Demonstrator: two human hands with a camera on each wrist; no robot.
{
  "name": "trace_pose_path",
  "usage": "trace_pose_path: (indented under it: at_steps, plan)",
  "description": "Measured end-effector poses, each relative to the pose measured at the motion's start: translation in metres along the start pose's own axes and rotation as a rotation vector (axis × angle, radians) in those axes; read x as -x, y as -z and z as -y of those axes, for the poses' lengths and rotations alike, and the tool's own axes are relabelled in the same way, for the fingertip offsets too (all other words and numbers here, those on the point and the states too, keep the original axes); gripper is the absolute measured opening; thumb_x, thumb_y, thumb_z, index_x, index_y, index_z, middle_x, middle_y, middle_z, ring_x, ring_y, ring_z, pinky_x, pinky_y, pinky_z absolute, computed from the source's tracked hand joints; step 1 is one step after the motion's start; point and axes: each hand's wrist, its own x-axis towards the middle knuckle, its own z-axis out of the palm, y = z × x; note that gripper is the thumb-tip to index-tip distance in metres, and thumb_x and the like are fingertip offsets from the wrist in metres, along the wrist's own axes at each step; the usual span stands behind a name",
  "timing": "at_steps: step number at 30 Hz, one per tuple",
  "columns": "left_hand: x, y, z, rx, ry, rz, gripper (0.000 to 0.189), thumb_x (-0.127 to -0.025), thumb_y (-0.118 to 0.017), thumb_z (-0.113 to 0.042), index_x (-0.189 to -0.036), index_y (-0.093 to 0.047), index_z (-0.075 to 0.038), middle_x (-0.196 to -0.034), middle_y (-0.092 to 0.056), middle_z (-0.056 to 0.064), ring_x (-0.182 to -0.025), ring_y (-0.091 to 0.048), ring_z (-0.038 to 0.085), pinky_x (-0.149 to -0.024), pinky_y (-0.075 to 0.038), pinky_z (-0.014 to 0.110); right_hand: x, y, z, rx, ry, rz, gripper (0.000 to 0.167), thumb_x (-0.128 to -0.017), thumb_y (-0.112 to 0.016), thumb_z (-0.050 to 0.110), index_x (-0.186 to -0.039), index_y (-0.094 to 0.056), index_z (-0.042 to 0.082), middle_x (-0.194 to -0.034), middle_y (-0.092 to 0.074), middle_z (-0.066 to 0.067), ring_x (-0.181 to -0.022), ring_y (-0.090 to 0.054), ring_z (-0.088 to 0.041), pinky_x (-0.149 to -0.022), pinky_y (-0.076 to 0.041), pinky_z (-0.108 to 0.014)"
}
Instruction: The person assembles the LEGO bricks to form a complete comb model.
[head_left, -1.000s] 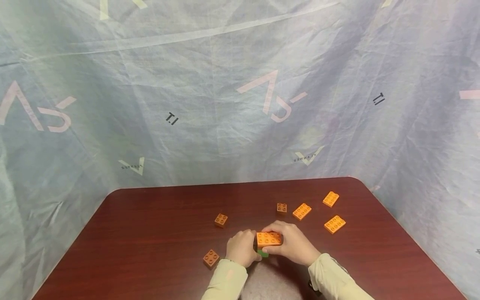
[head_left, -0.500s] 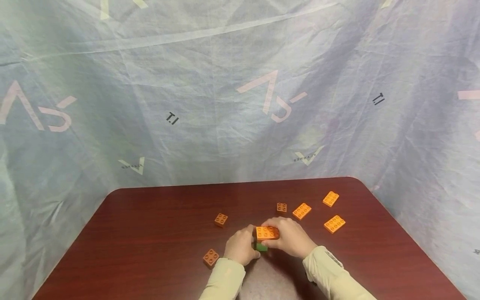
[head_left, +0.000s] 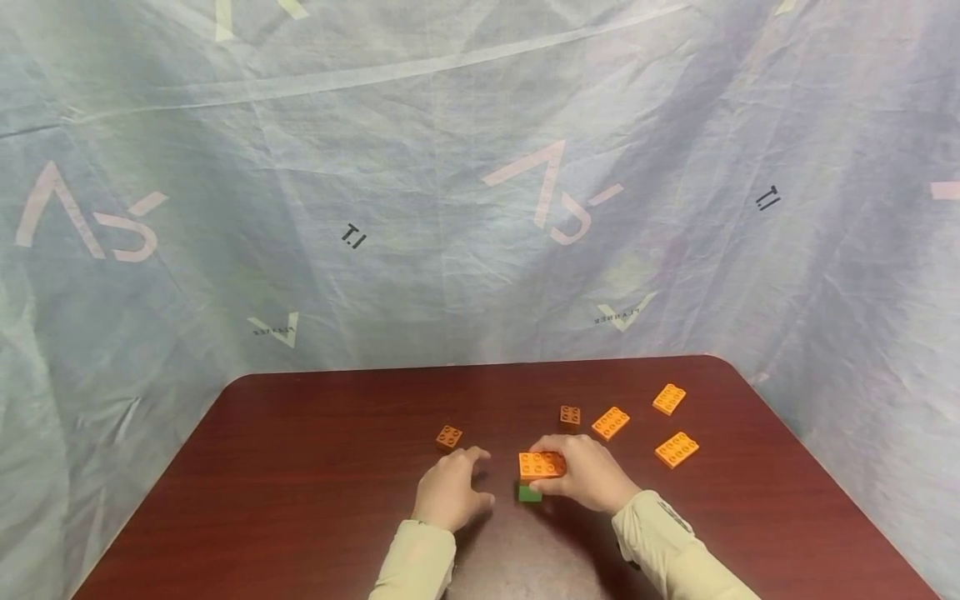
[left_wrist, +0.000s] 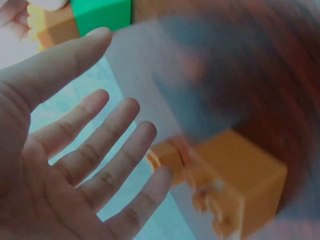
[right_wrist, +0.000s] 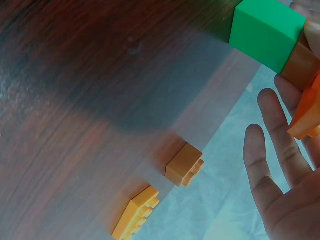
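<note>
A small stack of toy building bricks stands on the table: a green brick [head_left: 529, 493] at the bottom, a brown brick [right_wrist: 301, 64] on it, and an orange studded brick [head_left: 534, 464] on top. My right hand [head_left: 588, 473] grips the orange brick from the right, thumb on the near side and fingers behind it. Left of the stack, my left hand [head_left: 450, 490] has its fingers spread and holds nothing. In the left wrist view a brown brick [left_wrist: 240, 165] lies beyond the left hand's fingertips, and the stack's green side shows past the thumb.
Two brown bricks, one at left [head_left: 449, 437] and one farther right [head_left: 570, 415], lie behind the hands. Three thin orange bricks [head_left: 611, 423] are spread at the right of the dark red table [head_left: 300, 475]. A printed grey cloth [head_left: 420, 275] hangs behind the table.
My left hand has let go of the stack and moved left, its fingers opening out; it now covers the near-left brown brick. My right hand stays on the orange brick.
</note>
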Motion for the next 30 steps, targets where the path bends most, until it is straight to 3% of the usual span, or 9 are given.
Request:
trace_pose_path:
  at_steps: [5, 13, 18, 30]
  plan:
    - [0.004, 0.007, 0.004, -0.047, 0.007, -0.029, 0.049, -0.074, -0.091, -0.019, -0.118, -0.071, -0.01, -0.106, -0.071, 0.012, -0.089, -0.069, 0.03, -0.074, -0.056, 0.049, -0.001, 0.0, 0.0, -0.018, -0.002, 0.007, 0.037, -0.077, -0.091, 0.028, -0.107, -0.074, 0.016, -0.087, -0.067, 0.011, -0.071, -0.054, -0.004, -0.064, -0.047, -0.028]
    - [0.01, 0.023, 0.014, -0.133, 0.031, -0.022, 0.051, -0.074, -0.091, -0.026, -0.118, -0.071, -0.01, -0.11, -0.071, 0.014, -0.095, -0.069, 0.035, -0.076, -0.056, 0.05, -0.002, -0.001, 0.002, -0.015, -0.006, 0.009, 0.038, -0.076, -0.091, 0.027, -0.108, -0.074, 0.015, -0.087, -0.067, 0.01, -0.071, -0.054, -0.005, -0.064, -0.047, -0.028]
    - [0.015, 0.033, 0.02, -0.209, 0.093, 0.006, 0.054, -0.07, -0.093, -0.035, -0.113, -0.072, -0.01, -0.101, -0.072, 0.008, -0.093, -0.069, 0.031, -0.077, -0.053, 0.052, -0.002, -0.001, 0.003, -0.011, -0.008, 0.013, 0.038, -0.075, -0.091, 0.026, -0.108, -0.074, 0.015, -0.086, -0.066, 0.01, -0.07, -0.053, -0.005, -0.064, -0.046, -0.028]
    - [0.027, 0.043, 0.023, -0.224, 0.257, 0.094, 0.046, -0.065, -0.096, -0.035, -0.088, -0.066, -0.008, -0.077, -0.062, 0.002, -0.07, -0.059, 0.023, -0.069, -0.047, 0.05, -0.001, -0.001, 0.001, 0.02, -0.021, 0.016, 0.039, -0.074, -0.092, 0.028, -0.107, -0.074, 0.015, -0.088, -0.067, 0.01, -0.071, -0.054, -0.006, -0.064, -0.047, -0.029]
